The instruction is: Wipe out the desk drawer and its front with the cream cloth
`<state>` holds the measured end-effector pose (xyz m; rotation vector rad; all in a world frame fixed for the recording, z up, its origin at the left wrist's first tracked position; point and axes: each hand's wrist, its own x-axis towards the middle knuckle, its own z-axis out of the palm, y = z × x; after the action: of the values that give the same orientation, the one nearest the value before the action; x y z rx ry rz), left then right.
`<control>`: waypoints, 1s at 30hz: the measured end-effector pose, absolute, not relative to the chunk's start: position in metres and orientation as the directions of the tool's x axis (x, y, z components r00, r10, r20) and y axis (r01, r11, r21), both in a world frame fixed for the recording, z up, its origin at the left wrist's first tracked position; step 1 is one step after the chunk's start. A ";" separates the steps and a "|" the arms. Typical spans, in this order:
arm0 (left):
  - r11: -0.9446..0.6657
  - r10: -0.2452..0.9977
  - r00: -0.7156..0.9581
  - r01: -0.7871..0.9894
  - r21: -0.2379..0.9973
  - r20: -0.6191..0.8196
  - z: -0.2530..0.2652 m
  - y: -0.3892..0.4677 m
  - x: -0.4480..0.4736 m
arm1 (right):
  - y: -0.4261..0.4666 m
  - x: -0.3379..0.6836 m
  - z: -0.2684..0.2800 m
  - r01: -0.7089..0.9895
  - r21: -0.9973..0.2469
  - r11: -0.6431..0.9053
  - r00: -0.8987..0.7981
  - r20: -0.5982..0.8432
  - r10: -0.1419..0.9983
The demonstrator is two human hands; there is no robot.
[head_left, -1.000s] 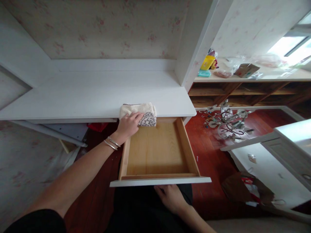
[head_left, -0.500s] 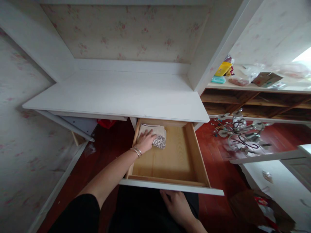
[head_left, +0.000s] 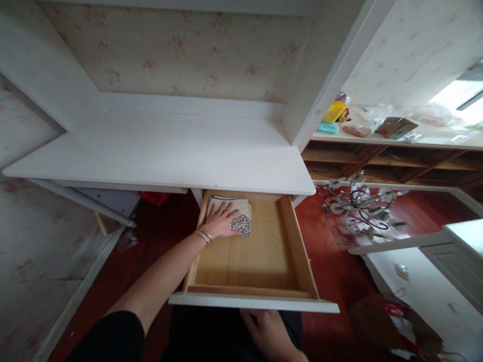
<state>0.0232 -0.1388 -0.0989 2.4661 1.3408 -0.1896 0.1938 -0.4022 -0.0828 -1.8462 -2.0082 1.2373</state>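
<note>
Lying spread, the left hand (head_left: 222, 223) apparently presses the cloth (head_left: 241, 225) inside the drawer (head_left: 260, 261); the right hand (head_left: 267, 330), grip hidden, perhaps steadies the front panel (head_left: 253, 302).

My right hand (head_left: 269, 332): fingertips hidden by drawer front (head_left: 252, 302). My left hand (head_left: 222, 221) covers part of cloth (head_left: 242, 225). Window (head_left: 458, 95), white cabinet (head_left: 466, 241) cut off at right edge.

Beyond the back edge of the white surface (head_left: 181, 146), pale wallpaper (head_left: 226, 60) with faded pink flowers. Below the front edge, red-brown floorboards (head_left: 328, 281), darker towards the left. Past the right edge, white furniture (head_left: 433, 286) and, farther off, a low wooden shelf unit (head_left: 366, 157) beneath a bright window (head_left: 458, 95). Greyer light on the wall (head_left: 22, 281) off the left corner.
</note>
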 end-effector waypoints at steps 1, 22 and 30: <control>-0.501 0.793 0.546 0.837 0.218 -0.272 -0.102 -0.137 0.024 | -0.402 0.194 -0.084 0.762 -0.641 -0.095 -0.236 -0.411 0.880; -0.421 0.723 0.553 0.827 0.372 -0.413 -0.106 -0.135 0.143 | -0.400 0.199 -0.090 0.697 -0.701 -0.153 -0.247 -0.435 0.866; -0.452 0.691 0.610 0.783 0.427 -0.388 -0.110 -0.173 0.173 | -0.400 0.199 -0.090 0.696 -0.705 -0.136 -0.238 -0.405 0.883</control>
<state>0.1733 -0.1732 -0.1096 2.2610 1.1577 -0.2114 0.1994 -0.4001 -0.0895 -1.7929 -1.9118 1.3123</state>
